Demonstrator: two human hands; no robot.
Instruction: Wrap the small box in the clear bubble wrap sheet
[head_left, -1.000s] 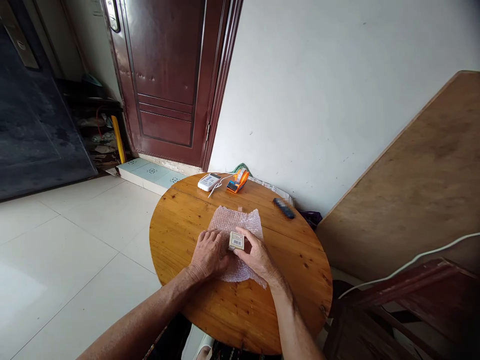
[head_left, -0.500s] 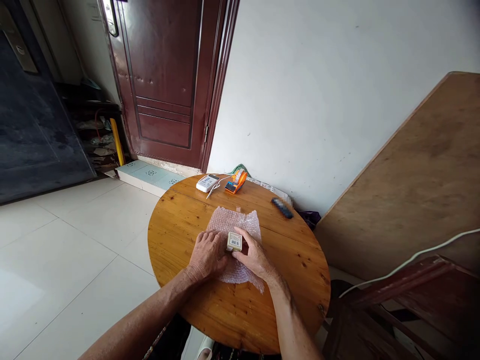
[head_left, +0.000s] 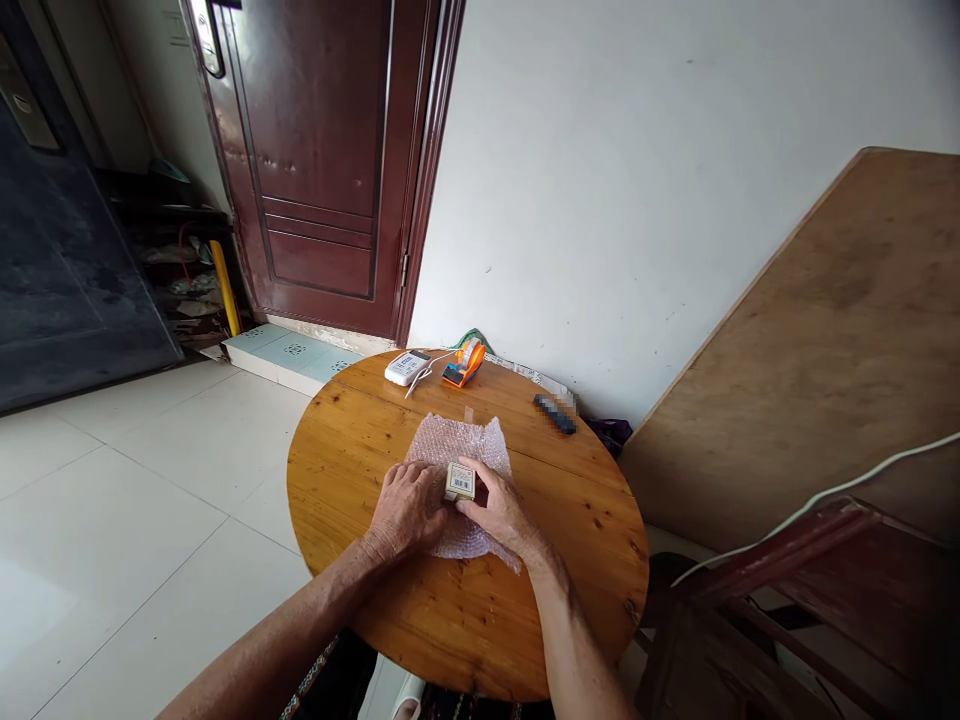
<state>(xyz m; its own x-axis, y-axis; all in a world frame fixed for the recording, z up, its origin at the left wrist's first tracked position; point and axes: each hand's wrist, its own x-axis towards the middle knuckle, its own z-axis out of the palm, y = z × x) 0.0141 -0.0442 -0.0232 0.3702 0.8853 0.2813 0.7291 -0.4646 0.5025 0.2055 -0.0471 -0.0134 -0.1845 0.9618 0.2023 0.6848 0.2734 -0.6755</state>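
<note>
A sheet of bubble wrap (head_left: pixel 457 435) lies spread on the round wooden table (head_left: pixel 337 440). On it, near the middle, is a small pale box (head_left: pixel 460 480) with a printed label and barcode on its top face. My right hand (head_left: pixel 496 505) grips the box from the right, thumb at the near side and fingers at the far side. Flat on the left part of the wrap rests my left hand (head_left: pixel 409 505), its fingers stretched forward and its thumb close to the box.
Toward the back of the table are a white device with a cord (head_left: pixel 407 367), an orange tape dispenser (head_left: pixel 465 363) and a dark, pixelated long object (head_left: pixel 555 413). A white wall (head_left: pixel 570 200) rises behind. A dark wooden chair (head_left: pixel 795 570) stands at the right.
The whole view has shifted slightly, so everything appears a little further left. Both hands and the box keep nearly the same places on the bubble wrap.
</note>
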